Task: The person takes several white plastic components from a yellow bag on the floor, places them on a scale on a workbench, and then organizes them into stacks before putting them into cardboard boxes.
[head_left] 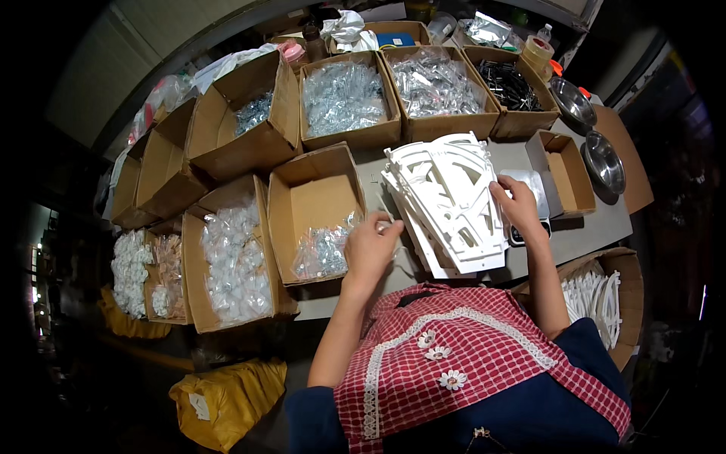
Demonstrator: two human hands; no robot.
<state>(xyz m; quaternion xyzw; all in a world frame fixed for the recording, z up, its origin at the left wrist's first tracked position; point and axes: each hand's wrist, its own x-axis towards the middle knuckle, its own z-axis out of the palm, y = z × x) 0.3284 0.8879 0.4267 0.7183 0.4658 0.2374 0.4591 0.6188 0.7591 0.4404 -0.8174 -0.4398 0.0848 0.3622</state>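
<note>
A tall stack of white plastic frames (446, 204), flat fan-shaped parts with curved slots, lies on the grey table in front of me. My right hand (520, 206) grips the stack's right edge with its fingertips. At the stack's left, my left hand (372, 246) is closed, thumb and fingers drawn together beside a thin white strip or cord; whatever sits in them is too small to make out. Just left of that hand stands an open cardboard box (314, 189) with small clear bags of metal hardware (324, 250) at its near end.
Boxes of bagged hardware (344, 94) and black parts (510, 85) line the back. Bagged white pieces (236, 265) stand left. A small scale (538, 197), partly hidden, a small carton (563, 174) and metal bowls (603, 163) are right. Curved white parts (594, 303) fill a lower-right box.
</note>
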